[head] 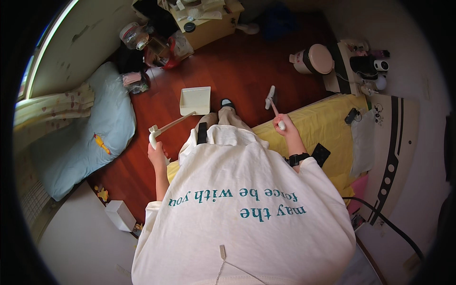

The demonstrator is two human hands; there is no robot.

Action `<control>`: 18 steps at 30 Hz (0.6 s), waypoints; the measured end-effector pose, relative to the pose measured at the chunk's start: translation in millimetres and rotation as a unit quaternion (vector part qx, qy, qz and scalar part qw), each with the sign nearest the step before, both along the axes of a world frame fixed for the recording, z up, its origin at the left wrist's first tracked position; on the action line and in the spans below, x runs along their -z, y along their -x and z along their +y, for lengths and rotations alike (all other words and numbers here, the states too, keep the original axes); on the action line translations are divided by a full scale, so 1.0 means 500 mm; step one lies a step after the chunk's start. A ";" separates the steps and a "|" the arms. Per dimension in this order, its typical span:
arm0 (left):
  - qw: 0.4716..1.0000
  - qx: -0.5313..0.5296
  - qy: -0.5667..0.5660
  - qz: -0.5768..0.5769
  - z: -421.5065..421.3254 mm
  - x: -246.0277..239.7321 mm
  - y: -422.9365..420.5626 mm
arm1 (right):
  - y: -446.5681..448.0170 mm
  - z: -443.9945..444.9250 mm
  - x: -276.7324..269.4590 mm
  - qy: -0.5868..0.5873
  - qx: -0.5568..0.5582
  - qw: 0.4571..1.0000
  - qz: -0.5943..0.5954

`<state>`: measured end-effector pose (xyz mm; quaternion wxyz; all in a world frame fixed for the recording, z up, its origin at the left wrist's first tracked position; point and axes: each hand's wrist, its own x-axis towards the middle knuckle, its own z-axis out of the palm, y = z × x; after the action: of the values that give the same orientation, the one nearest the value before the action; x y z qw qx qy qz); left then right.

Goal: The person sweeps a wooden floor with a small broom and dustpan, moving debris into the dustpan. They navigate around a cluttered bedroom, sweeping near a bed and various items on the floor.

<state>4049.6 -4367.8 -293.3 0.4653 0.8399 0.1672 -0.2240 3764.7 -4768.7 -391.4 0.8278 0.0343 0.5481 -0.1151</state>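
Observation:
On the left, my left hand (156, 154) grips the upper end of a long-handled dustpan (195, 100), whose cream pan stands on the floor a little ahead of my feet. My right hand (283, 124) is closed around the pale handle of a broom (271, 97). The narrow broom head is over the floor between my slippered foot (227, 103) and the yellow bed; whether it touches the floor I cannot tell. Broom and dustpan are well apart. No debris can be made out in the pan.
A yellow-covered bed (302, 123) runs along my right, with a black phone-like object (320, 154) on it. A pink lidded bin (318, 59) stands beyond. At left lies a blue cushion (103, 117); farther ahead are a red basket (171, 53) and a wooden cabinet (210, 32).

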 end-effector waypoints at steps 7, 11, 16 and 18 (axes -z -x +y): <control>1.000 0.010 0.005 0.000 -0.023 0.016 0.023 | -0.090 -0.037 -0.086 -0.081 -0.001 0.992 -0.099; 1.000 0.014 0.002 -0.002 -0.026 0.020 0.015 | -0.082 -0.083 -0.120 -0.114 0.019 0.983 -0.144; 1.000 -0.013 -0.016 0.002 -0.014 0.010 0.023 | 0.038 -0.124 -0.202 -0.112 0.056 0.983 -0.131; 0.999 -0.024 -0.022 0.002 -0.011 0.006 0.032 | 0.082 -0.130 -0.222 -0.083 0.058 0.991 -0.086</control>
<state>4033.4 -4373.1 -296.5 0.4514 0.8453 0.1934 -0.2103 3723.5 -4833.9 -280.3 0.8578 0.1446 0.4800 -0.1133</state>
